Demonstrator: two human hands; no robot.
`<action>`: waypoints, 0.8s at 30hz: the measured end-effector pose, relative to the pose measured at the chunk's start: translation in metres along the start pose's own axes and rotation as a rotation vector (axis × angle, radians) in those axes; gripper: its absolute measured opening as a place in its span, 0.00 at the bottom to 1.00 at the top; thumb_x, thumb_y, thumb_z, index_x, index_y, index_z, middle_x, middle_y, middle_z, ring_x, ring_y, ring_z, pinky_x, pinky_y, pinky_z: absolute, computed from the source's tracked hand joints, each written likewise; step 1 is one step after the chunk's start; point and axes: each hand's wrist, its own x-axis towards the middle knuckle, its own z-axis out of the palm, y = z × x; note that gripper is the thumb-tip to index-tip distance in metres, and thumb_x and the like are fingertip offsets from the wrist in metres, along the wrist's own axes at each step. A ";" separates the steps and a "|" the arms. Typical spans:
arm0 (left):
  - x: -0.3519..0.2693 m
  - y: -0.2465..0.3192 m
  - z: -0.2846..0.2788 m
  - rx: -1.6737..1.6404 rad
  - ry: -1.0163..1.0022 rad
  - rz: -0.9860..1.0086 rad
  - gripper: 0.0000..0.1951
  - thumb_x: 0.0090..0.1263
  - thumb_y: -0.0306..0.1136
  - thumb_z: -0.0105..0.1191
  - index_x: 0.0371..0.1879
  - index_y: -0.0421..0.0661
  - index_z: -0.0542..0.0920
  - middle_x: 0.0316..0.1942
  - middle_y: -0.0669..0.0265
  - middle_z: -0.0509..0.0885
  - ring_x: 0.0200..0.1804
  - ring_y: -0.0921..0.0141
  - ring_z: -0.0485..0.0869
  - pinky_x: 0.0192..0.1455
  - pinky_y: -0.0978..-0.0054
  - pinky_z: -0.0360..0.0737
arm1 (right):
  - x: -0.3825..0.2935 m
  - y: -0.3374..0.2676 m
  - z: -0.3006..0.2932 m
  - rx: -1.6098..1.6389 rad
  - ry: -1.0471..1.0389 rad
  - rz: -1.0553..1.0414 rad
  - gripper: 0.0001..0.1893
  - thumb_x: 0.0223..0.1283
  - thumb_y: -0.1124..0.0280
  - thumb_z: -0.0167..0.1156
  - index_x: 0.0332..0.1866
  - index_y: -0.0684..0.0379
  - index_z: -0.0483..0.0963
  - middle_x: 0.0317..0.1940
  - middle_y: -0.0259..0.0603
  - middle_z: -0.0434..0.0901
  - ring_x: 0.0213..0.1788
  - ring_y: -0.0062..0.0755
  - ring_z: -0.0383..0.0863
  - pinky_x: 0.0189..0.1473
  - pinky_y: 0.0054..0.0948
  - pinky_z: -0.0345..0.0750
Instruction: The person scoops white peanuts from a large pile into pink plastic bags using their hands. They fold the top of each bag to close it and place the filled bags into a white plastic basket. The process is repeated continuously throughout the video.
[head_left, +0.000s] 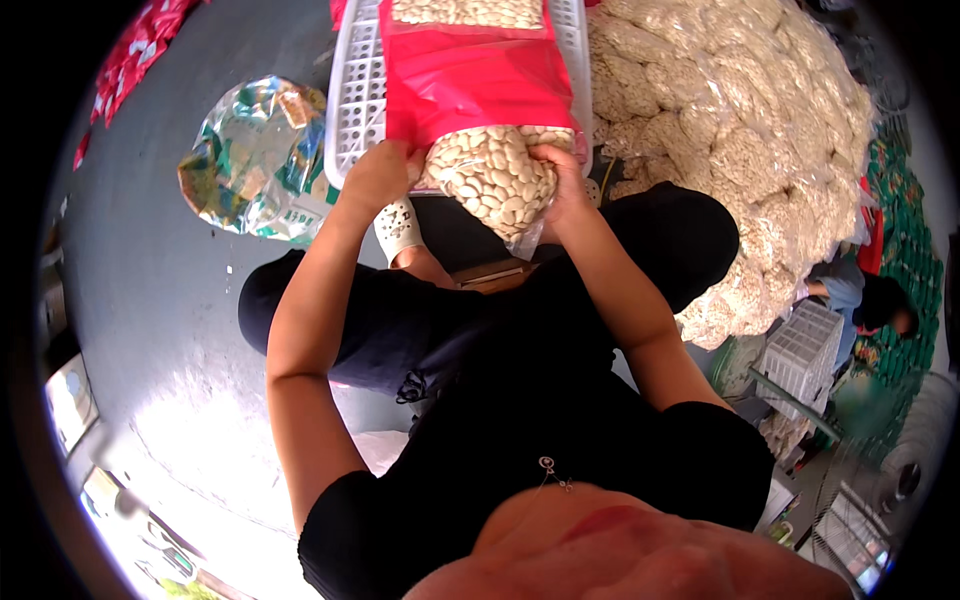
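A clear plastic bag of pale, flat seeds that look like pumpkin seeds (491, 176) hangs over the near end of a white perforated plastic basket (356, 90). Its upper part lies at or under the edge of a red plastic pouch (480, 82); whether it is inside the pouch cannot be told. My left hand (381, 176) pinches the pouch's near left corner, fingertips partly hidden. On the other side, my right hand (566, 184) grips the clear bag's right side. More seeds (469, 13) show through a clear section at the pouch's far end.
Many clear bags of pale seeds (720, 135) form a large heap on the right. A crumpled printed plastic bag (259, 157) lies on the grey floor at left, with red packets (142, 52) beyond. Another person (847, 296) is beside a white crate (802, 349).
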 end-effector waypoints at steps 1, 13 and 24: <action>0.001 -0.004 0.005 -0.151 -0.042 0.052 0.20 0.69 0.47 0.54 0.31 0.38 0.82 0.28 0.43 0.83 0.38 0.49 0.85 0.42 0.55 0.79 | 0.006 -0.002 -0.006 -0.020 -0.002 -0.047 0.21 0.57 0.69 0.50 0.54 0.71 0.72 0.48 0.57 0.81 0.51 0.48 0.83 0.59 0.45 0.80; -0.041 0.048 0.031 -0.546 -0.030 0.071 0.12 0.66 0.33 0.55 0.24 0.37 0.79 0.13 0.56 0.73 0.17 0.74 0.73 0.24 0.68 0.71 | 0.032 -0.004 -0.050 0.018 -0.106 -0.284 0.09 0.60 0.81 0.50 0.43 0.67 0.75 0.36 0.45 0.81 0.35 0.36 0.83 0.42 0.32 0.81; -0.063 0.037 0.032 -0.242 -0.368 0.247 0.11 0.61 0.39 0.55 0.29 0.43 0.84 0.27 0.53 0.82 0.35 0.52 0.82 0.40 0.58 0.78 | 0.036 0.028 0.036 0.077 -0.157 -0.355 0.15 0.69 0.62 0.55 0.52 0.61 0.74 0.50 0.39 0.80 0.52 0.32 0.79 0.55 0.37 0.77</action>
